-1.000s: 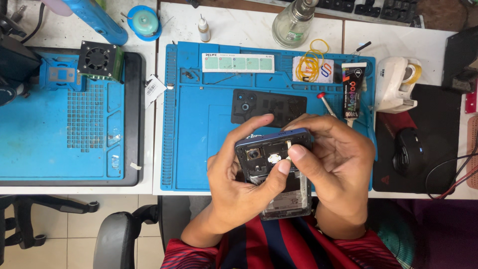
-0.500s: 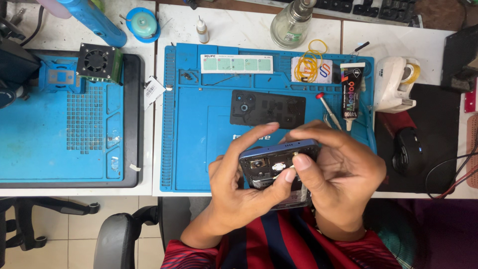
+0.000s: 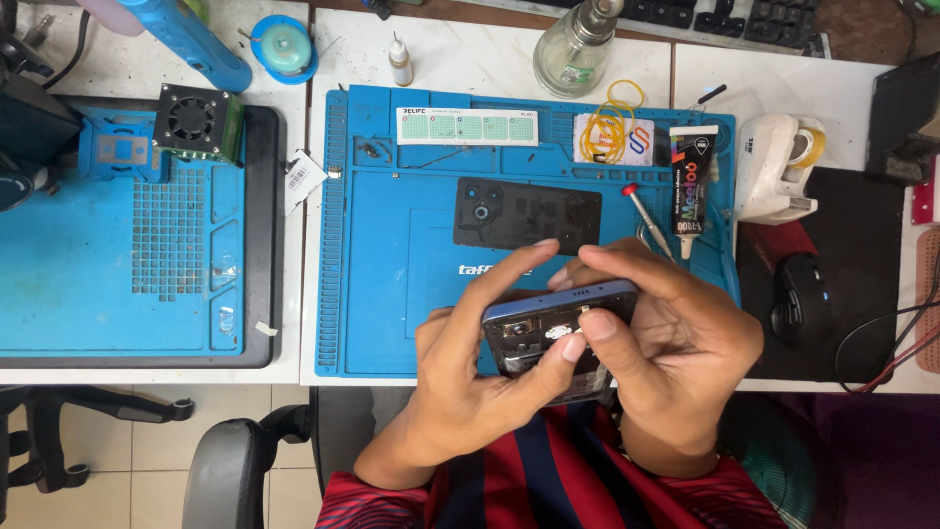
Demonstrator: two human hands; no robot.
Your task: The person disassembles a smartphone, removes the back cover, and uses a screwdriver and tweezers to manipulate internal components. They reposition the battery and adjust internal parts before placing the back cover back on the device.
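Opened blue smartphone (image 3: 553,338) held above near edge of blue repair mat (image 3: 392,294), back facing up so internals show. L hand (image 3: 470,377) clamps its left side; R hand (image 3: 676,348) grips right edge, thumb pressing inside. Black back cover (image 3: 527,214) lies flat on mat, parked clear. Black glue tube (image 3: 689,186) w/ multicolour label lies right; white label strip (image 3: 468,126) at top.

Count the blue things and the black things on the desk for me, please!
Blue: 4 – big work mat, grid mat, tube, round dish
Black: 4 – phone back cover, mouse, small fan, glue tube
Total: 8
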